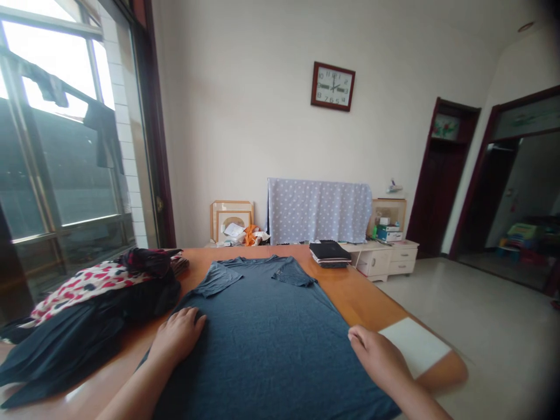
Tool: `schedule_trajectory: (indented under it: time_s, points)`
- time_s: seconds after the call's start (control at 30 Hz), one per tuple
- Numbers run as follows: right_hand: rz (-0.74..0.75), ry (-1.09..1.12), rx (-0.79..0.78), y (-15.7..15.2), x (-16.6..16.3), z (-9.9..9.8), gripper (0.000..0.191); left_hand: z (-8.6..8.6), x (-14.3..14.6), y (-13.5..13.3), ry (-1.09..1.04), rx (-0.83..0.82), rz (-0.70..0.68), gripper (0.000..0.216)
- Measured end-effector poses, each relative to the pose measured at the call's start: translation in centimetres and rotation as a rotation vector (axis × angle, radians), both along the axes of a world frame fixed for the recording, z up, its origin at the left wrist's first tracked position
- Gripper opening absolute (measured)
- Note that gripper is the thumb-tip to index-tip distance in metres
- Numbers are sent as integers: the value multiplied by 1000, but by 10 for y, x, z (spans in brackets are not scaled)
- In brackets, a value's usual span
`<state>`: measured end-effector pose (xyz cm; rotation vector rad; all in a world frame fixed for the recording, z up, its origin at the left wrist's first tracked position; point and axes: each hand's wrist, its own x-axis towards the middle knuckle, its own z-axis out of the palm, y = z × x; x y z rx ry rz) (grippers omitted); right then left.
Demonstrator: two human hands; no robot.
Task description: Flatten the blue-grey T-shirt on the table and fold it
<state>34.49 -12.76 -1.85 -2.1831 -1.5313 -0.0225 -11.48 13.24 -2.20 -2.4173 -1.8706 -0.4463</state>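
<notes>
A dark blue T-shirt (pixel 266 332) lies spread on the wooden table, its neckline at the far end and both short sleeves folded inward over the body. My left hand (pixel 181 329) rests on the shirt's left edge, palm down with the fingers stretched over the cloth. At the opposite edge, my right hand (pixel 371 350) is closed, thumb against curled fingers, pinching the side of the shirt. The shirt's lower hem runs out of view at the bottom.
A heap of loose clothes (pixel 96 297) covers the table's left side. Folded clothes (pixel 330 254) are stacked at its far right corner. A pale sheet (pixel 415 344) lies near the right edge of the table (pixel 367 297). Beyond stand a cloth-covered object (pixel 319 210) and a white cabinet (pixel 389 259).
</notes>
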Motion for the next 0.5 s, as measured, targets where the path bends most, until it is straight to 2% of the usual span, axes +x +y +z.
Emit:
schedule_trajectory:
  time_s: [0.2, 0.33, 0.5]
  points:
    - [-21, -11, -23, 0, -3, 7, 23, -1, 0, 2, -8, -7, 0, 63]
    - [10, -18, 34, 4, -15, 17, 23, -1, 0, 5, -1, -31, 10, 64]
    - [54, -29, 5, 7, -20, 12, 16, -3, -1, 9, -2, -37, 15, 64]
